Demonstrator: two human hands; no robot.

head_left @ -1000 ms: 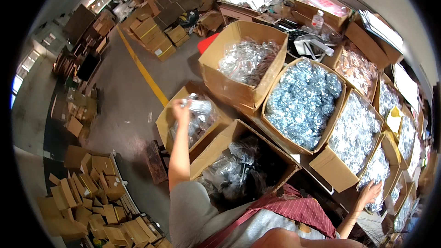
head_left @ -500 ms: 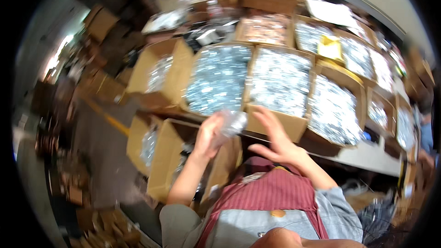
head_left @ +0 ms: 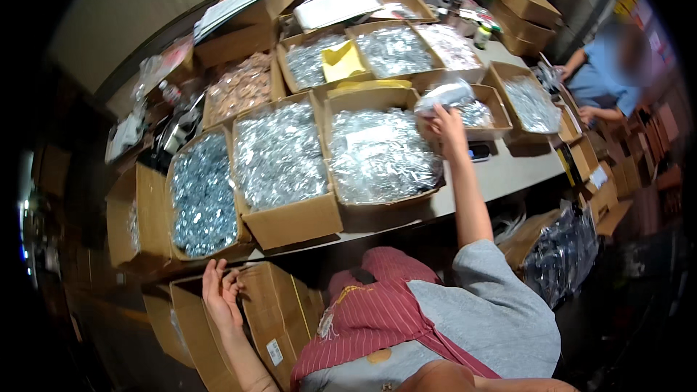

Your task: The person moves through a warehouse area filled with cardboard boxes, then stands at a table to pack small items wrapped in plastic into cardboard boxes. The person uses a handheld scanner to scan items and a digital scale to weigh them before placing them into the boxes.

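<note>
While the right hand (head_left: 448, 125) grips a clear crinkled plastic bag of small shiny parts (head_left: 444, 93) far forward over the small brown cardboard box (head_left: 501, 112), its long axis crosswise, the left hand (head_left: 220, 297) rests open near the body on a low carton's edge (head_left: 250, 276), well apart from the bag.

Pretty packed: open boxes (head_left: 377, 152) sit wall to wall left of the right hand (head_left: 449, 127). Only bare tabletop (head_left: 515, 167) just right of it; a phone (head_left: 479, 151) lies there.
</note>
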